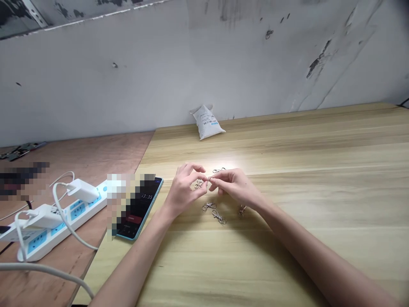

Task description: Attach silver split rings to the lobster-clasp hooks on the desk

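Left hand (184, 186) | right hand (232, 186) | fingertips pinching small metal ring (210, 178)

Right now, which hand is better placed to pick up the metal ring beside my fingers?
Left, probably: your left hand sits right beside the small metal ring, your right hand farther off. But both pinch a metal piece, which the left would have to release.

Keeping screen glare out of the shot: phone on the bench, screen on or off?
On. The phone shows lit digits of a clock on a dark screen, with a red bar below them. Part of the screen is pixelated.
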`<state>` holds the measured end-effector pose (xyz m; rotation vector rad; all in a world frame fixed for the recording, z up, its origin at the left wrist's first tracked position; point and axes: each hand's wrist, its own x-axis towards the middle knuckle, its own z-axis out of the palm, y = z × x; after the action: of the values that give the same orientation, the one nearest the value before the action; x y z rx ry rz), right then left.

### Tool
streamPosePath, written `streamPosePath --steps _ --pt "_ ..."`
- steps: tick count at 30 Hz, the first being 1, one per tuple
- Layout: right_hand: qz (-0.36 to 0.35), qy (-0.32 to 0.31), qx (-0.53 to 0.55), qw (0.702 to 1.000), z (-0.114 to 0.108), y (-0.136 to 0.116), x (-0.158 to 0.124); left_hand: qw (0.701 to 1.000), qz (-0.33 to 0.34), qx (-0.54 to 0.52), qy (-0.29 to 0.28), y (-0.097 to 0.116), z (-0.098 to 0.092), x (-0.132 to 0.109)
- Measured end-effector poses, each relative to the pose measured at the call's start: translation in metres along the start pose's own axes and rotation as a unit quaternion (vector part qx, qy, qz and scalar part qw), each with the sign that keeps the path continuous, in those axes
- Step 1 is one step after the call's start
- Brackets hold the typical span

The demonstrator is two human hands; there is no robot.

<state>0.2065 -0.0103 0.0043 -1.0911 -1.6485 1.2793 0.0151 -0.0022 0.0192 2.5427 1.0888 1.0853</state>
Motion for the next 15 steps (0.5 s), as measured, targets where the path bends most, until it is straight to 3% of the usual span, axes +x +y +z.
streamPosePath --steps 3,5,7,9,11,13,15 --pt "0.044 -0.042 0.043 0.997 -0.004 -0.002 0.0 0.999 0.021 0.025 0.018 -0.001 -0.001 0.0" --pt "0.01 -0.006 0.016 1.0 -0.001 0.0 0.0 0.999 0.011 0.034 0.028 -0.002 -0.001 0.0" --pt "-0.076 0.066 -0.067 0.993 0.005 0.003 0.0 0.999 -0.016 0.037 0.031 -0.003 0.0 0.0" --pt "-0.179 0.119 -0.186 0.959 0.01 0.007 -0.001 0.998 -0.044 0.031 0.032 -0.004 0.0 -0.001" --pt "-0.251 0.123 -0.298 0.913 0.011 0.01 -0.002 0.997 -0.061 0.016 0.032 -0.005 -0.001 -0.001" --pt "-0.281 0.103 -0.362 0.883 0.008 0.01 -0.003 0.997 -0.068 0.001 0.035 -0.006 -0.002 -0.001" --pt "-0.279 0.086 -0.364 0.885 0.004 0.009 -0.003 0.996 -0.076 -0.011 0.043 -0.006 -0.003 0.0"
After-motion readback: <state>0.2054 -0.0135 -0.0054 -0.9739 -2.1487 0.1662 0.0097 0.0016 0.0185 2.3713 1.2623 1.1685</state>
